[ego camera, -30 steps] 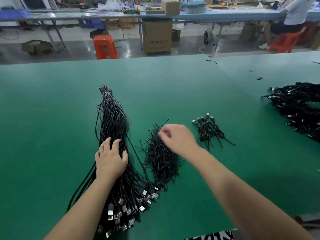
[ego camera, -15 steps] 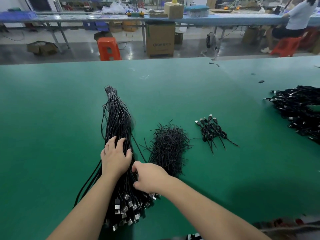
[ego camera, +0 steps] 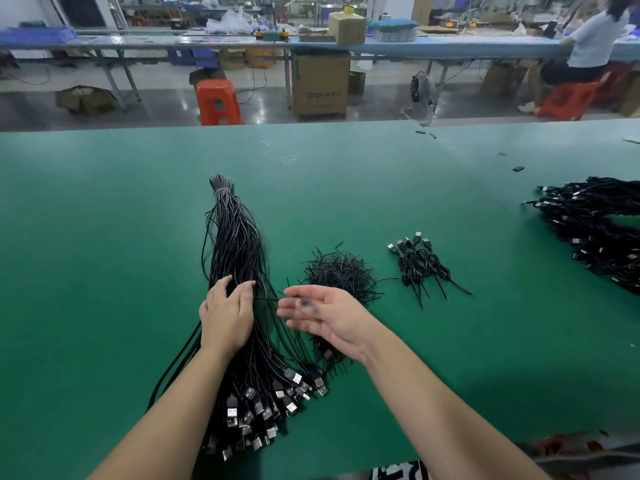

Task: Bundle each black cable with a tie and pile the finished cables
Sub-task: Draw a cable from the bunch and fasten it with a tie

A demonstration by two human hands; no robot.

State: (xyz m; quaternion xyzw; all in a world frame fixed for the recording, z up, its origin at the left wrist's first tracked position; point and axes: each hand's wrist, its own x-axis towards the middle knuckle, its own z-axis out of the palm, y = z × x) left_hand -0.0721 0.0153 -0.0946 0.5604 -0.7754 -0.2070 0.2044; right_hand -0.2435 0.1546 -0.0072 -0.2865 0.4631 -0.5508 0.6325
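the right hand is motion-blurred, so whether its grip holds a cable is unclear.

A long sheaf of thin black cables lay on the bench, bound at its far end by a pale tie, its silver-tipped USB plugs fanned out at the near end. Just to its right sat a tangled heap of short black wire ties. Further right, a small group of tied black cables lay together, plugs pointing away. Well apart, at the right edge, spread a large pile of finished black cables.
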